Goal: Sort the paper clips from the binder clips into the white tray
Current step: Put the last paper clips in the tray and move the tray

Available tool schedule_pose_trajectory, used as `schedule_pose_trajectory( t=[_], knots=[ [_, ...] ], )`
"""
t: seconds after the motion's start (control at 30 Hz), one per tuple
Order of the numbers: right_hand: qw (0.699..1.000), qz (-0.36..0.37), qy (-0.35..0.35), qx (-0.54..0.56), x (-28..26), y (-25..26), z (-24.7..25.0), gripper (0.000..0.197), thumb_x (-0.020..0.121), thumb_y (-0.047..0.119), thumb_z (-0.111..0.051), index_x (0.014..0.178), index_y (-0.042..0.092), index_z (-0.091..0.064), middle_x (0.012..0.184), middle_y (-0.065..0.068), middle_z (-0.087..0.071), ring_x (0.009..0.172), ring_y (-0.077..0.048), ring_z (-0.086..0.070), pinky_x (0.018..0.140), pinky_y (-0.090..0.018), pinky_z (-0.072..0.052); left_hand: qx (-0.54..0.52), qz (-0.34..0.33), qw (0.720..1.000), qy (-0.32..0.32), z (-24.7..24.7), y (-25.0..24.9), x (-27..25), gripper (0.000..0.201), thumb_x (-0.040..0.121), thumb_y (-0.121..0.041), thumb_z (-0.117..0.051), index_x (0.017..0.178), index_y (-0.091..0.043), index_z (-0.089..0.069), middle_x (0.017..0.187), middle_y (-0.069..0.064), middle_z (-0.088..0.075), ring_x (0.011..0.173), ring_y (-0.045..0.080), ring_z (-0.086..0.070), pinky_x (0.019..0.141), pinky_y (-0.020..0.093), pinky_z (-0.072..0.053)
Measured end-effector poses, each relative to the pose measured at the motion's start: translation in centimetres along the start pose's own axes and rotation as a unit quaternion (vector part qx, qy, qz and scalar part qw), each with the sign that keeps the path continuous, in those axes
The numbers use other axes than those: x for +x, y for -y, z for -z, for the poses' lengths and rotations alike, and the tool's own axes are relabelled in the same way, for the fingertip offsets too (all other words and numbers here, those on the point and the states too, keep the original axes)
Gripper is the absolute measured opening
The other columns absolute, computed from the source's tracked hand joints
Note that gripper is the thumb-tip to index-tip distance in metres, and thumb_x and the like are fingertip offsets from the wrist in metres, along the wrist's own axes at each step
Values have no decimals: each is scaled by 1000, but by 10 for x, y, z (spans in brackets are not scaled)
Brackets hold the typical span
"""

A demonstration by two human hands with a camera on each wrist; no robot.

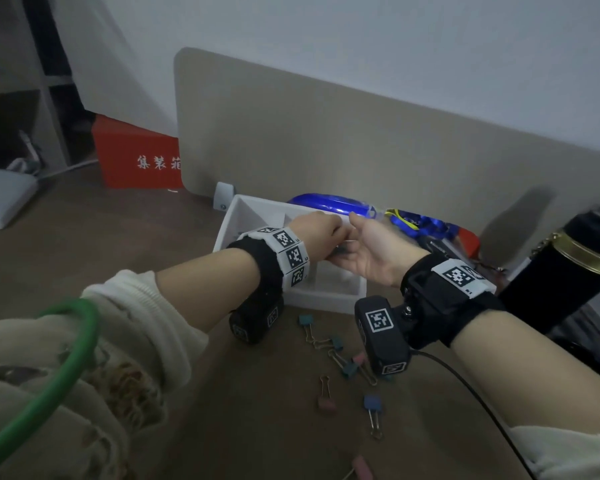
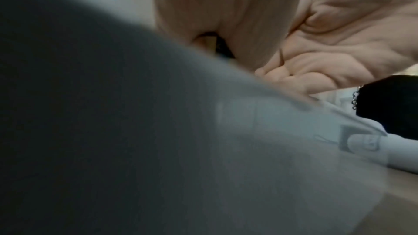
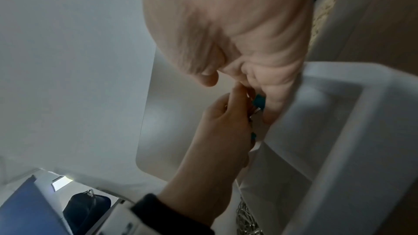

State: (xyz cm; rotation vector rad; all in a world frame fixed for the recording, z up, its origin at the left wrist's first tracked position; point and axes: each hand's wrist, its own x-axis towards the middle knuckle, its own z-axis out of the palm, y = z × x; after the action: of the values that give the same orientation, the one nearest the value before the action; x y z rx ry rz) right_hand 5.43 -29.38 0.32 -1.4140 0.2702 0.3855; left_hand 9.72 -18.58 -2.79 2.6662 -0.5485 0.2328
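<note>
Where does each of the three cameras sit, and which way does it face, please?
Head: worn high, looks down at both hands over the white tray; forearms, sleeves show.
Left wrist: low, mostly blurred; left hand, right hand.
Right wrist: looks along the right hand to the left hand and teal binder clip.
Shared: all three show both hands meeting.

This looks like an office workstation. A brown table (image 1: 125, 237) carries a beige privacy divider (image 1: 326, 140) clamped at its back edge against a plain white wall (image 1: 361, 36). Stationery lies about: pastel binder clips (image 1: 340, 351), a compartmented white tray (image 1: 243, 209) and a blue lanyard (image 1: 413, 221). A red carton (image 1: 136, 157) stands beside the divider.
</note>
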Motion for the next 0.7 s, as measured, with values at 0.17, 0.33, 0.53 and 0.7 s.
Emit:
schedule_pose_trajectory(
  t=[0.17,0.33,0.53,0.7],
  knots=[
    [997,9,-29,-67,-3,1,-5,49,105,35,-31,141,4,-39,140,-24,-48,126,-34,-51,105,-40,-42,36,-14,998,48,-2,6,-2,36,101,-35,-33,121,-14,-54,117,8,-53,99,24,-56,74,29,-32],
    [985,26,-56,-162,-9,-2,-7,46,104,37,-34,137,8,-44,132,-14,-57,116,-25,-60,82,-38,-53,82,-66,993,50,-3,15,-6,38,95,-44,-45,122,-17,-51,113,3,-51,95,24,-57,80,36,-47],
    [981,46,-45,-184,-15,-3,-6,32,103,37,-35,116,15,-55,121,-9,-63,99,-17,-66,67,-33,-56,50,-71,995,44,-2,21,0,39,91,-45,-53,117,-17,-51,113,0,-51,97,20,-55,81,33,-42],
    [981,53,-46,-179,-17,-5,-4,30,104,37,-30,97,19,-52,124,-9,-60,105,-18,-61,67,-31,-55,-15,-81,996,33,-1,25,1,34,85,-41,-63,106,-15,-57,106,-1,-51,90,19,-53,84,34,-46]
  ],
)
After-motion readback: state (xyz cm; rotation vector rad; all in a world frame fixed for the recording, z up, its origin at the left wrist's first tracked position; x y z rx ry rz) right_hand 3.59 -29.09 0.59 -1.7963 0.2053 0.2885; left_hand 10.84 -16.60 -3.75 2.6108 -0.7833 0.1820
